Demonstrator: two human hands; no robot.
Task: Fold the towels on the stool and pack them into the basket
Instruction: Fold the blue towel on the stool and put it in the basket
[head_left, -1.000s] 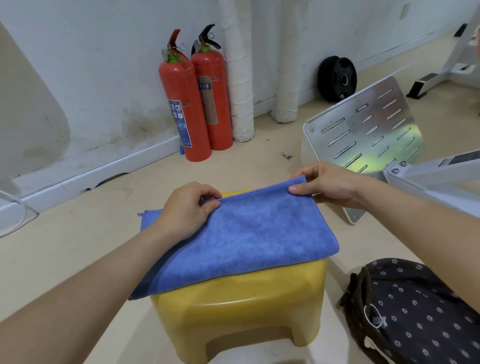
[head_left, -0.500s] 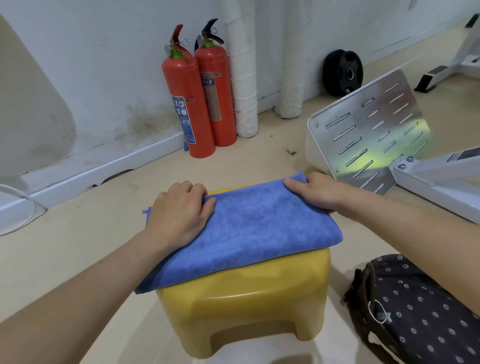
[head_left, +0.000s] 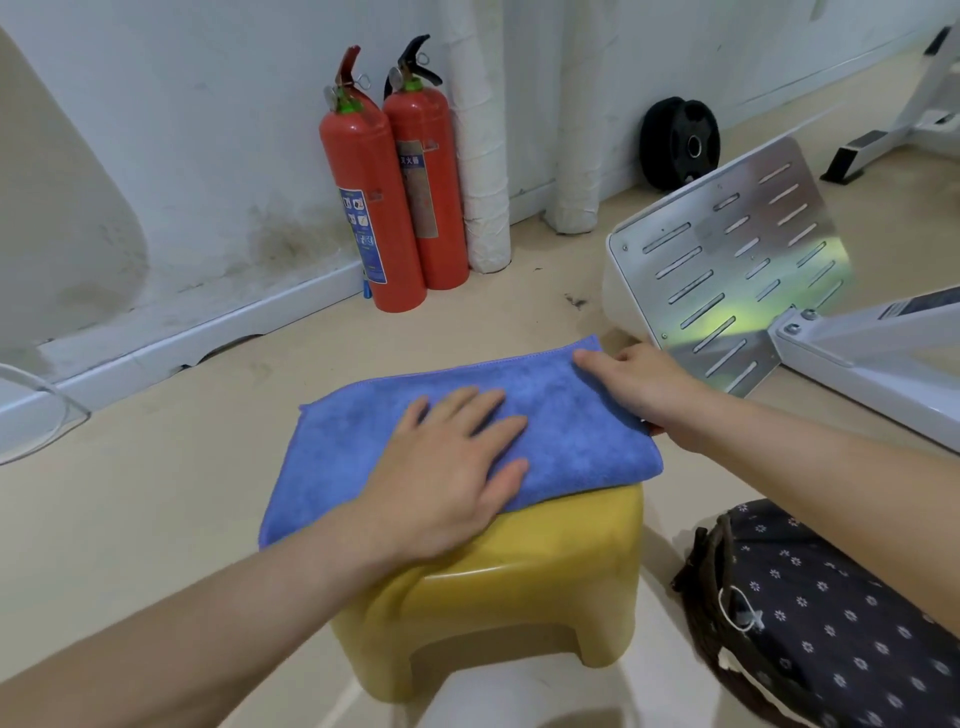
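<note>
Both hands have released the far edge: left hand (head_left: 447, 467) now lies flat, fingers spread, pressing the folded blue towel (head_left: 571, 441) on the yellow stool (head_left: 519, 587). Right hand (head_left: 639, 389) rests straight-fingered on the towel's 3 o'clock end. The basket (head_left: 779, 571) sits at 4 o'clock.

Yellow stool (head_left: 524, 582) on beige floor (head_left: 156, 493), folded blue towel (head_left: 571, 431) on top

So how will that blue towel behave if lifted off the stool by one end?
Probably floppy: the blue towel droops where it overhangs the stool. Likely light; it lies flat under the left hand. The fold may fall open unless both layers are pinched.
</note>
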